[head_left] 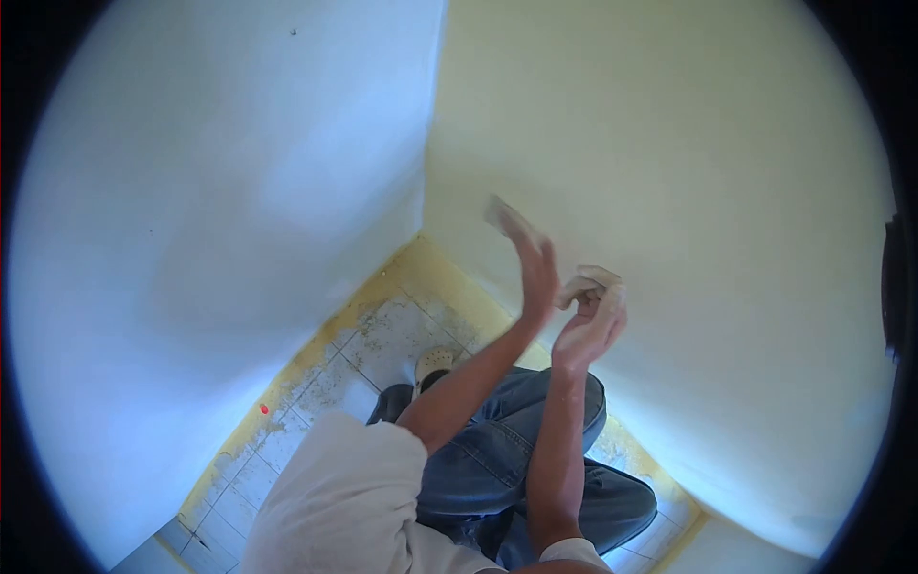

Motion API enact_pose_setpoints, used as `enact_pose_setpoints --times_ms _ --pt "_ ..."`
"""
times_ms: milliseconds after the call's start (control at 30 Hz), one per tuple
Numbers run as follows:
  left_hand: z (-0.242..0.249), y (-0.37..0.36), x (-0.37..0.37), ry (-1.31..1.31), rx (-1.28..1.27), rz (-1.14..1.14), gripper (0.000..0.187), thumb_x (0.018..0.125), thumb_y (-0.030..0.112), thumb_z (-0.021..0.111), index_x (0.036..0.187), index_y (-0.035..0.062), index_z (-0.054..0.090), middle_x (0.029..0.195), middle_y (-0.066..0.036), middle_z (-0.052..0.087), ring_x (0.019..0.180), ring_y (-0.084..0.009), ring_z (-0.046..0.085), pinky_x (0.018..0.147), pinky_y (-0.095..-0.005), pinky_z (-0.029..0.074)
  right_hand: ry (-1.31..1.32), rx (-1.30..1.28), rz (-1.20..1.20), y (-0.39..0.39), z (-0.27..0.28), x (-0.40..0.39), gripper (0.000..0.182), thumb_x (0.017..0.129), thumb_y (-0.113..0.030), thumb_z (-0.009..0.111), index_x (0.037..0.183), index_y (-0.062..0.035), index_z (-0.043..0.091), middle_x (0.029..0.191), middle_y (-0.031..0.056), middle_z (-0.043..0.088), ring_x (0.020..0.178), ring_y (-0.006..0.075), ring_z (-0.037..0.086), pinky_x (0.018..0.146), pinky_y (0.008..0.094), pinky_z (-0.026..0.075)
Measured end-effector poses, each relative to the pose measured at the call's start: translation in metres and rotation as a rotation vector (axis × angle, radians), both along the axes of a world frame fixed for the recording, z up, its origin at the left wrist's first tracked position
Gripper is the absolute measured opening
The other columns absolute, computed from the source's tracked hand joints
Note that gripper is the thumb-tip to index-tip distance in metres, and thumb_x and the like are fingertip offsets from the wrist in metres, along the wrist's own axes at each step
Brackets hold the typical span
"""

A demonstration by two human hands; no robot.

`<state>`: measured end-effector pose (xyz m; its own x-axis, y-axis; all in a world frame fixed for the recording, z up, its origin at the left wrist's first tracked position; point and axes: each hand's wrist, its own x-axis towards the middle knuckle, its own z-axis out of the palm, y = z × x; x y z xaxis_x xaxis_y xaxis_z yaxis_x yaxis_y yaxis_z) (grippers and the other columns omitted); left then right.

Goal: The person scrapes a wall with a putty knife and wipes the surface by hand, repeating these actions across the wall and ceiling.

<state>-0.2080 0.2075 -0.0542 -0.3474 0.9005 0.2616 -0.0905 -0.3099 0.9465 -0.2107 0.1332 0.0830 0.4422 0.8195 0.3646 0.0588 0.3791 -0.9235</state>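
My left hand (pixel 534 256) is raised in front of the yellowish wall (pixel 669 143), its fingers stretched out and apart from the thumb. The fingertips are blurred and look greyish, and I see nothing held in it. Just to its right, my right hand (pixel 595 316) is turned palm inward with the fingers curled over. Pale dust seems to cover those fingers; whether something small sits inside them is hidden. The two hands are close together near the wrist of the left one.
A bluish-white wall (pixel 239 191) meets the yellowish one in a corner. Below lie dirty white floor tiles (pixel 382 340) with a yellow border (pixel 435 263). A red spot (pixel 264 409) marks the left floor edge. My bent knees in jeans (pixel 488 450) and a beige clog (pixel 435 362) are beneath my arms.
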Motion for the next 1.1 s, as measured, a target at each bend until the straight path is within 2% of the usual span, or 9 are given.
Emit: enact_pose_setpoints --times_ms 100,167,233,367,567,667,767,900,1100 --pt "0.013 -0.011 -0.014 0.076 -0.026 -0.054 0.085 0.116 0.05 0.031 0.166 -0.0088 -0.003 0.175 -0.029 -0.006 0.163 -0.0411 -0.008 0.132 -0.047 0.0 0.054 0.057 -0.034 -0.002 0.009 0.004 0.053 0.116 -0.039 0.035 0.107 0.0033 0.066 0.071 0.009 0.061 0.061 0.0154 0.055 0.057 0.0291 0.04" --pt "-0.017 0.016 -0.018 -0.186 -0.143 -0.175 0.086 0.115 0.054 0.029 0.167 -0.0058 -0.006 0.176 -0.028 -0.008 0.163 -0.0409 -0.01 0.131 -0.0512 -0.002 0.026 0.04 -0.041 -0.001 0.009 0.003 0.053 0.116 -0.039 0.034 0.107 0.0024 0.066 0.07 0.0085 0.06 0.061 0.0151 0.055 0.057 0.0293 0.039" --pt "0.004 0.017 0.005 -0.217 -0.272 0.013 0.087 0.113 0.06 0.025 0.169 0.0001 -0.007 0.177 -0.024 -0.008 0.164 -0.0399 -0.01 0.131 -0.0539 -0.002 0.016 0.001 -0.062 -0.005 0.008 0.004 0.053 0.116 -0.04 0.034 0.107 0.0019 0.066 0.069 0.0078 0.06 0.061 0.0151 0.055 0.057 0.0296 0.04" --pt "0.013 -0.014 -0.024 0.102 -0.163 -0.134 0.088 0.114 0.058 0.026 0.168 -0.0025 -0.007 0.176 -0.027 -0.009 0.164 -0.0405 -0.009 0.131 -0.0545 -0.002 0.044 0.053 -0.005 -0.006 0.007 0.008 0.053 0.116 -0.038 0.034 0.109 0.0031 0.067 0.069 0.008 0.06 0.061 0.0158 0.055 0.058 0.0295 0.042" --pt "-0.043 -0.019 0.024 0.112 -0.139 -0.132 0.082 0.115 0.054 0.022 0.168 0.0004 -0.009 0.177 -0.022 -0.011 0.164 -0.0369 -0.011 0.13 -0.0572 -0.005 -0.052 0.042 0.048 -0.012 0.006 0.001 0.051 0.117 -0.034 0.035 0.108 0.0059 0.065 0.074 0.0118 0.065 0.062 0.0168 0.059 0.059 0.03 0.045" --pt "0.013 -0.04 -0.001 0.135 -0.095 -0.186 0.074 0.118 0.041 0.026 0.168 -0.0009 -0.009 0.177 -0.022 -0.012 0.164 -0.0371 -0.01 0.131 -0.0521 -0.003 -0.022 0.068 -0.001 -0.007 0.008 0.002 0.051 0.117 -0.035 0.034 0.109 0.0038 0.066 0.072 0.0087 0.061 0.06 0.0166 0.056 0.058 0.0298 0.042" --pt "-0.058 0.02 0.01 -0.056 -0.158 -0.116 0.077 0.117 0.046 0.024 0.168 0.0 -0.011 0.177 -0.021 -0.012 0.164 -0.0379 -0.01 0.131 -0.0546 -0.003 -0.083 0.068 -0.022 -0.003 0.0 0.013 0.051 0.117 -0.035 0.035 0.107 0.0038 0.066 0.072 0.0088 0.061 0.061 0.0166 0.056 0.058 0.0302 0.042" --pt "0.018 -0.055 0.004 0.14 -0.146 -0.182 0.078 0.117 0.047 0.026 0.168 -0.0016 -0.006 0.177 -0.023 -0.007 0.164 -0.0379 -0.01 0.131 -0.0522 -0.004 -0.084 0.045 -0.043 -0.02 -0.003 0.013 0.053 0.117 -0.037 0.034 0.106 0.0035 0.066 0.07 0.0082 0.059 0.06 0.0163 0.055 0.058 0.0301 0.042" --pt "-0.053 0.001 0.04 -0.057 -0.296 -0.076 0.087 0.115 0.053 0.03 0.166 -0.0039 -0.011 0.176 -0.023 -0.015 0.164 -0.0376 -0.012 0.131 -0.0516 -0.007 -0.114 0.075 -0.129 -0.01 -0.003 0.017 0.054 0.117 -0.038 0.033 0.106 0.0042 0.066 0.069 0.0084 0.06 0.057 0.0165 0.054 0.056 0.0293 0.04"
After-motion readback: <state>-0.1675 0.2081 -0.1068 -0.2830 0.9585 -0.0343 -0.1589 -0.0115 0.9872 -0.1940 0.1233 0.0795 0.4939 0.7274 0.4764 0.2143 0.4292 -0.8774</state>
